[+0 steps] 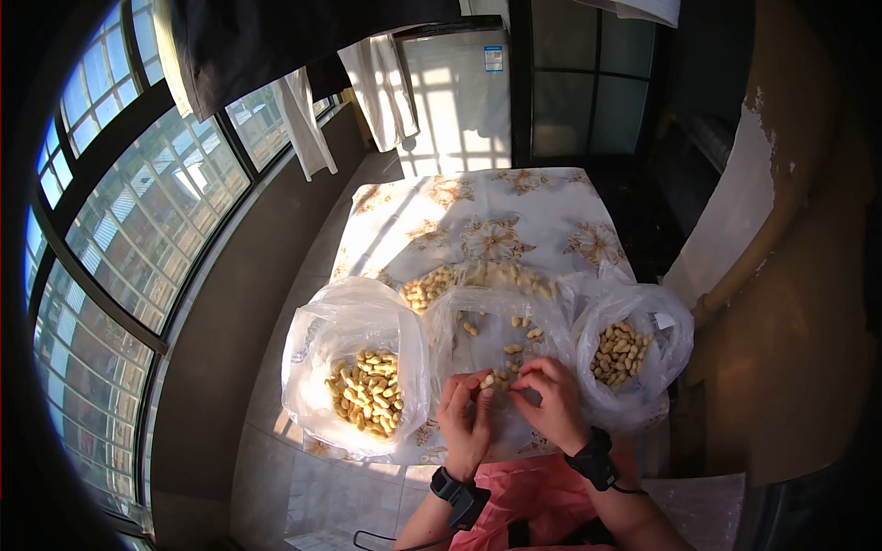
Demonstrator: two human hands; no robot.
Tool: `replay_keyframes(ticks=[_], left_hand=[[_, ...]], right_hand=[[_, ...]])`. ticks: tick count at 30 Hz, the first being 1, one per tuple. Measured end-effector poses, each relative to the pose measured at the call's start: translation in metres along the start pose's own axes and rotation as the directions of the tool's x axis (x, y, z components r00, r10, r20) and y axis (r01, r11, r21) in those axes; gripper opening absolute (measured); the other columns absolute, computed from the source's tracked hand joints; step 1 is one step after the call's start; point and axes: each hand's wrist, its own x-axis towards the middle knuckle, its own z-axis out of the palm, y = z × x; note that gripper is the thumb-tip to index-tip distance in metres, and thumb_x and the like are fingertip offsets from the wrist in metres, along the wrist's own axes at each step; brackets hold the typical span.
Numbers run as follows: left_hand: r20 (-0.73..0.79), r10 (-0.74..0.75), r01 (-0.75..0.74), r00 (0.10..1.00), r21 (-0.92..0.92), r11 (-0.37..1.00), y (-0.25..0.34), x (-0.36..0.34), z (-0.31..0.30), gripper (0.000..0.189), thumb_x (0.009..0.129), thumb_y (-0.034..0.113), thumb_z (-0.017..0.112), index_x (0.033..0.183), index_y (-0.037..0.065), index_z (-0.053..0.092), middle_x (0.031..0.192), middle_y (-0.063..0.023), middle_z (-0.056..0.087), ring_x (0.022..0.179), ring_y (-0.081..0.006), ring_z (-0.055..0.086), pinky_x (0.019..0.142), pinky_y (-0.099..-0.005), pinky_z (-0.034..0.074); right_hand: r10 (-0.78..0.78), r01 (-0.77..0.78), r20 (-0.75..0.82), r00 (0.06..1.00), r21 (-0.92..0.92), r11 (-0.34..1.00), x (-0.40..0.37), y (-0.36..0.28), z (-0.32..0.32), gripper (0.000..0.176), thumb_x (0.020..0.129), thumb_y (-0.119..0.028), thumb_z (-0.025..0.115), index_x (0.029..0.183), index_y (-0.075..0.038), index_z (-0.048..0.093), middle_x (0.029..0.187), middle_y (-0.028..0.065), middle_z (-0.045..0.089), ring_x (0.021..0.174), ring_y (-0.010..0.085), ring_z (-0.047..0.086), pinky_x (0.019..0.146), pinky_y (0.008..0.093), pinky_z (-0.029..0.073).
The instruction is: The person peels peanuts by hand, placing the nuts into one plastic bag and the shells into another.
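Note:
My left hand [467, 413] is closed, its thumb and fingers pinching a peanut [488, 380] over the near part of the middle plastic bag. Just to its right my right hand [548, 397] is closed too, its fingertips close to the peanuts; what they grip, if anything, is too small to make out. Beyond both hands, several loose peanuts [513, 349] lie on the middle bag [447, 335]. On the left an open plastic bag [308, 344] holds a heap of peanuts [367, 390]. To the right, another open bag [675, 335] contains a smaller heap [622, 353].
A flowered cloth covers the table [496, 230]. More peanuts [427, 289] lie under clear plastic behind the middle bag. Barred windows [156, 211] line the left side. White cloths [381, 92] hang near a pale refrigerator [455, 101]; a wall [781, 230] stands on the right.

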Motion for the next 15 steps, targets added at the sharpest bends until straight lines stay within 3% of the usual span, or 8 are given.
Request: replay_keyframes(ticks=[4,6,9,15], left_hand=[[0.003,-0.002,0.002,1.0,0.006,1.0,0.001,0.0,0.0,0.024,0.097,0.002,0.073,0.121,0.004,0.076,0.104,-0.0095,0.067,0.084,-0.0192,0.066,0.076,-0.0314,0.053],[0.002,0.0,0.0,1.0,0.002,1.0,0.002,0.0,0.001,0.024,0.097,0.002,0.073,0.121,0.004,0.076,0.104,-0.0096,0.068,0.084,-0.0194,0.066,0.076,-0.0315,0.053],[-0.004,0.014,-0.014,1.0,0.001,1.0,0.001,0.0,0.001,0.023,0.097,0.002,0.073,0.12,0.004,0.076,0.104,-0.0098,0.068,0.084,-0.0198,0.067,0.076,-0.0316,0.053],[0.002,0.003,-0.003,1.0,0.005,1.0,0.004,0.001,0.0,0.023,0.097,0.002,0.073,0.12,0.004,0.076,0.104,-0.0098,0.068,0.084,-0.0202,0.068,0.076,-0.0316,0.054]], right_hand=[[0.05,-0.05,0.008,0.999,0.015,0.999,0.004,-0.008,-0.004,0.023,0.08,-0.007,0.083,0.101,-0.007,0.076,0.113,0.008,0.068,0.106,0.0319,0.067,0.091,0.0427,0.053],[-0.067,0.07,0.049,0.997,-0.06,0.996,0.009,-0.012,-0.006,0.023,0.079,-0.009,0.081,0.101,-0.01,0.075,0.117,0.0053,0.068,0.112,0.0317,0.064,0.096,0.0444,0.05],[-0.076,0.081,0.089,0.993,-0.059,0.995,0.007,-0.008,-0.005,0.025,0.079,-0.01,0.08,0.104,-0.01,0.075,0.12,0.0051,0.069,0.117,0.031,0.063,0.098,0.0444,0.049],[-0.061,0.062,0.064,0.996,-0.014,0.998,0.005,-0.004,-0.003,0.021,0.081,-0.008,0.08,0.102,-0.009,0.077,0.116,0.0064,0.068,0.113,0.0315,0.063,0.096,0.0441,0.05]])
